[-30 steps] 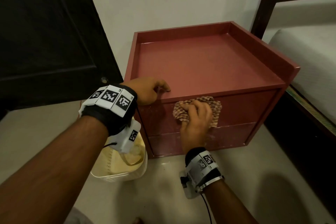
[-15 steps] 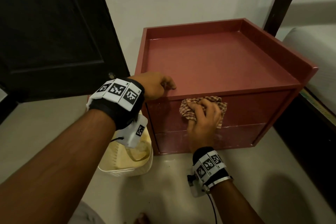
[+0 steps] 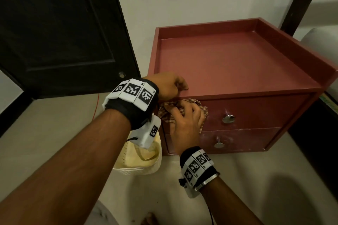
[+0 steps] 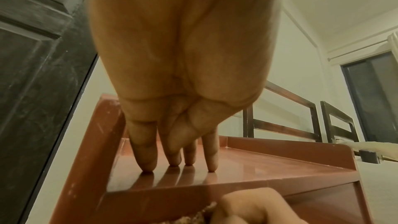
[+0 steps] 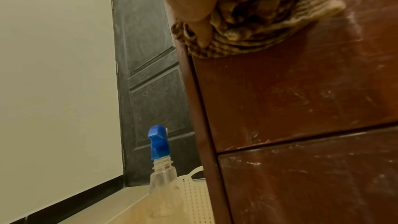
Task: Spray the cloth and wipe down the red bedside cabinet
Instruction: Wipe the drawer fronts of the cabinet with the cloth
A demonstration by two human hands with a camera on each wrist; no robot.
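Note:
The red bedside cabinet (image 3: 228, 64) stands on the floor against the wall, with two drawers in its front. My left hand (image 3: 170, 86) rests at the front left corner of its top, and the straight fingertips (image 4: 178, 164) touch the glossy surface. My right hand (image 3: 184, 120) holds a bunched checked cloth (image 3: 203, 110) against the left end of the upper drawer front. In the right wrist view the thumb digs into the cloth (image 5: 258, 28), which lies on the scuffed drawer face (image 5: 301, 91). A clear spray bottle (image 5: 160, 151) with a blue head stands on the floor left of the cabinet.
A cream plastic basket (image 3: 139, 160) sits on the floor at the cabinet's left front corner, under my left wrist. Two metal knobs (image 3: 228, 118) (image 3: 219, 144) stick out of the drawers. A dark door (image 3: 54, 33) stands at left; a bed (image 3: 325, 38) and its frame at right.
My right hand has slid the cloth left along the upper drawer front to its left end, baring both knobs. The left hand has stayed at the top's front corner.

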